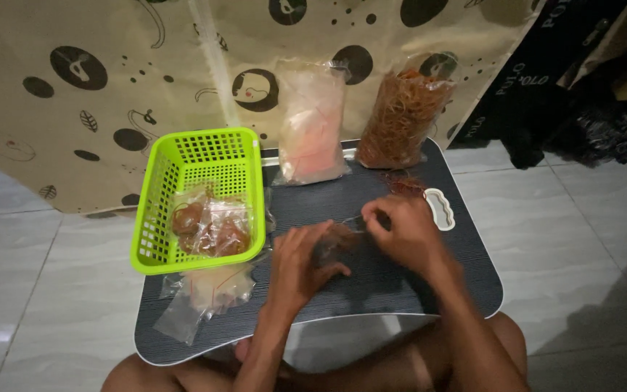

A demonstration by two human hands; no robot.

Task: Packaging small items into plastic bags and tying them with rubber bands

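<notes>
dark striped laminate fills the middle of my view: a small lap table across bare knees, and both hands work over its centre. my left hand comes up from the bottom edge with the forearm almost vertical, wrist bent slightly, fingers curled inward and spread around a small clear plastic pouch. its fingertips press on the pouch, so i read the grasp as closed on it. my right hand reaches in from the lower right on a slanting forearm, knuckles up, thumb and forefinger pinched together at the pouch's upper edge, where something thin sits between them; it is too fine and blurred for me to name. the 2 hands are just beside each other, nearly touching over the pouch.

the pouch itself lies on the table between the hands, see-through, with a brownish lump inside, mostly hidden by fingers.

to the left, a bright green plastic basket sits on the table's left part and holds several filled pouches with the same brown contents. below the basket, a few empty clear bags lie on the table's near-left corner. at the far edge 2 bigger bags lean against a beige spotted curtain: a pale pinkish bag and a bag of orange-brown rubber bands, with loose bands spilled just in front of it. a white handle cutout sits near the right hand.
</notes>
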